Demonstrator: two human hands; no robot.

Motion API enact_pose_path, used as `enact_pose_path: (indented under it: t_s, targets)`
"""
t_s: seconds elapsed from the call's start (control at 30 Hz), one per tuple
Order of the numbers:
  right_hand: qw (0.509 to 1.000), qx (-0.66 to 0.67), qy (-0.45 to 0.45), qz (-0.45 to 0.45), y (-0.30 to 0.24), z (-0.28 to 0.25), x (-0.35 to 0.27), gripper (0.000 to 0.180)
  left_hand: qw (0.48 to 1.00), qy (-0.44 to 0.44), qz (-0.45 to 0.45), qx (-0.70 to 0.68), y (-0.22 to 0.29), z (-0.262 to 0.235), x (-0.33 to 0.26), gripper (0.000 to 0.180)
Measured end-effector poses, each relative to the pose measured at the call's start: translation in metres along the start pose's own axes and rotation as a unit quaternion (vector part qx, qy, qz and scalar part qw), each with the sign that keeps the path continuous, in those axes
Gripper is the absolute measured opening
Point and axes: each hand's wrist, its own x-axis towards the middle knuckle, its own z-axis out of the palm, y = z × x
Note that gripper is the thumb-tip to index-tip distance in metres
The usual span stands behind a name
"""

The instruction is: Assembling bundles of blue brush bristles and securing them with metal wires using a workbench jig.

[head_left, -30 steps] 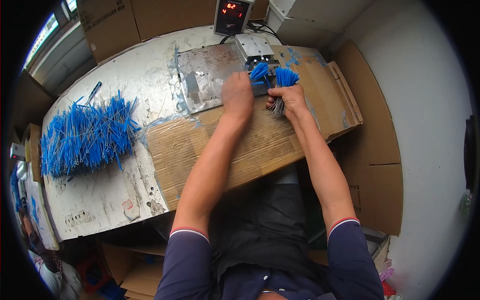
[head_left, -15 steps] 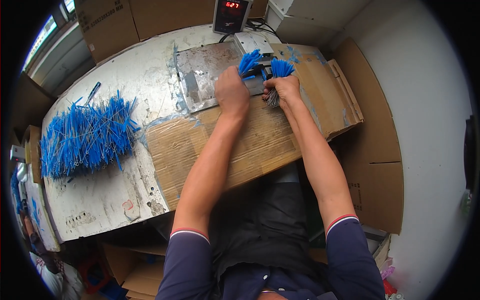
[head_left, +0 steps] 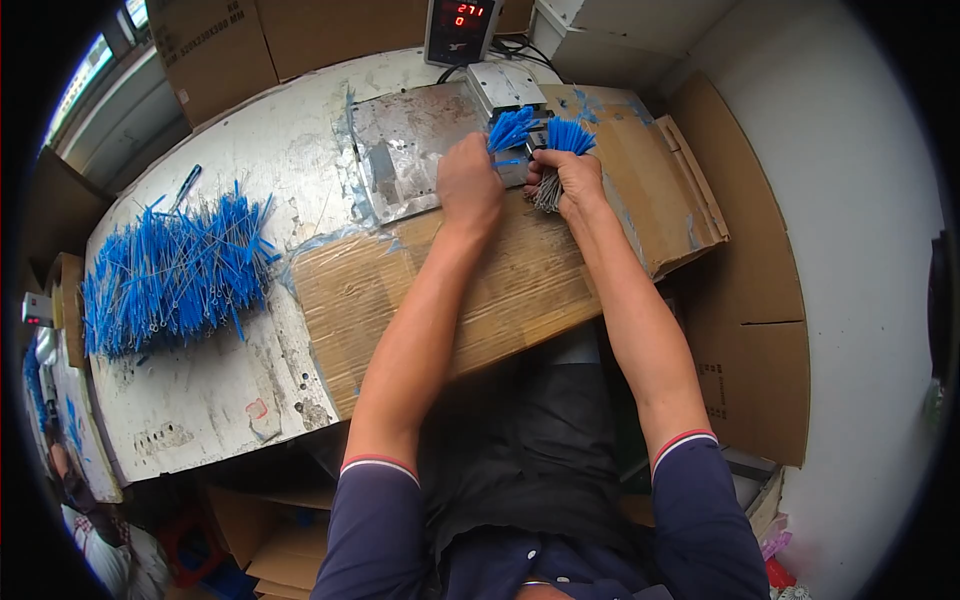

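My left hand is closed around a small bunch of thin blue brushes; their blue ends fan out beyond my fingers. My right hand grips a thicker bunch of the same blue brushes, with grey wire stems hanging out below the fist. Both hands are side by side at a small metal device on a metal plate. A single blue piece lies across the gap between the hands. My fingers hide part of the device's front.
A large pile of blue wire brushes lies on the worn white table to the left, with a pen behind it. A red-digit display stands at the back. Taped cardboard covers the table's front; another person sits far left.
Both hands have shifted slightly, the left a little to the right with its bunch. The right bunch is turned slightly. The display's red digits have changed.
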Motion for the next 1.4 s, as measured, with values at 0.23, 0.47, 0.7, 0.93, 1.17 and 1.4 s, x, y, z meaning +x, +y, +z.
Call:
enact_pose_path:
  t_s: [0.23, 0.47, 0.7, 0.93, 1.17, 1.4]
  targets:
    - [0.999, 0.028, -0.028, -0.018, 0.005, -0.007, -0.011, 0.010, 1.000, -0.022, -0.012, 0.005, -0.001, -0.003, 0.000, 0.026]
    - [0.998, -0.005, -0.038, -0.051, 0.007, -0.012, -0.014, 0.013, 1.000, -0.026, -0.008, 0.002, -0.001, -0.003, -0.001, 0.023]
    - [0.999, -0.023, -0.038, -0.026, 0.004, -0.020, -0.016, 0.014, 0.998, -0.050, 0.008, 0.027, 0.000, -0.004, -0.001, 0.024]
    - [0.997, -0.031, -0.043, -0.047, 0.002, -0.018, -0.019, 0.013, 0.997, -0.020, 0.027, 0.074, -0.004, 0.001, -0.002, 0.017]
    - [0.995, -0.081, -0.022, -0.062, 0.003, -0.006, -0.008, 0.013, 0.998, 0.037, -0.035, 0.048, -0.001, -0.001, 0.000, 0.013]
    - [0.990, -0.111, 0.014, -0.080, 0.004, 0.004, 0.002, 0.015, 0.997, 0.041, -0.036, 0.055, 0.003, -0.007, 0.001, 0.014]
